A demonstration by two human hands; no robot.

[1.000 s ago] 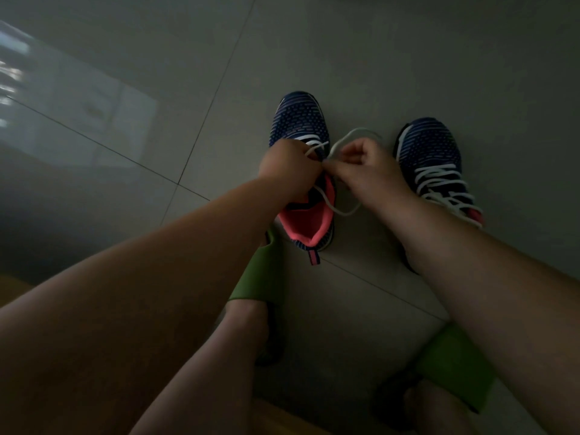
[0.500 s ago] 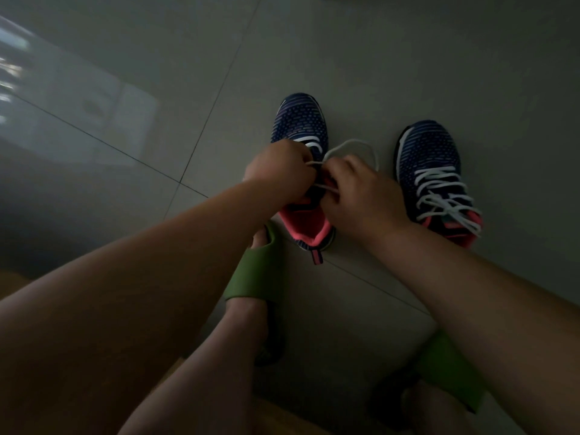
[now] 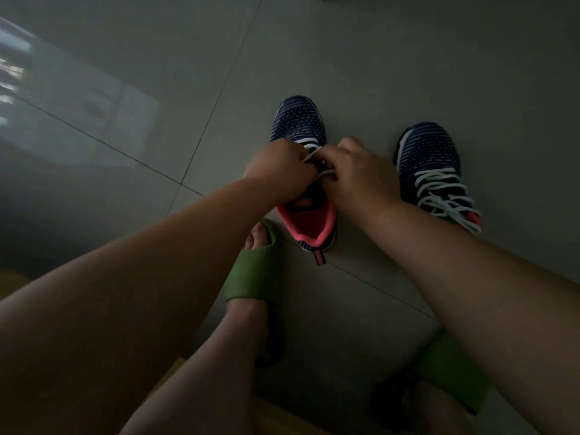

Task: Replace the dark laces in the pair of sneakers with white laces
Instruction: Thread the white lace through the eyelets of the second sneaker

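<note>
Nearest, two bare legs are seen with feet in smooth, moulded green slides: the left slide (image 3: 255, 271) shows its rounded strap and open toe, while the right slide (image 3: 452, 372) is largely covered by the forearm and cut off in shadow. A strip of wooden surface (image 3: 12, 284) is glimpsed at the lower left edge. Just beyond the left slide, the left sneaker (image 3: 303, 171) stands on the tiled floor (image 3: 188, 73), its dark knitted upper ribbed with pale dashes and its padded pink collar gaping open. Both hands are clamped over its middle: the left hand (image 3: 279, 171) is curled round a strand of the white lace (image 3: 314, 152), and the right hand (image 3: 357, 174) pinches the same lace beside it, knuckles almost touching. The eyelets and most of the lace are hidden beneath the fingers. Farther right, the right sneaker (image 3: 431, 164) is laced in white, its heel concealed by the right forearm. The glossy floor carries a blurred window reflection at the left.
</note>
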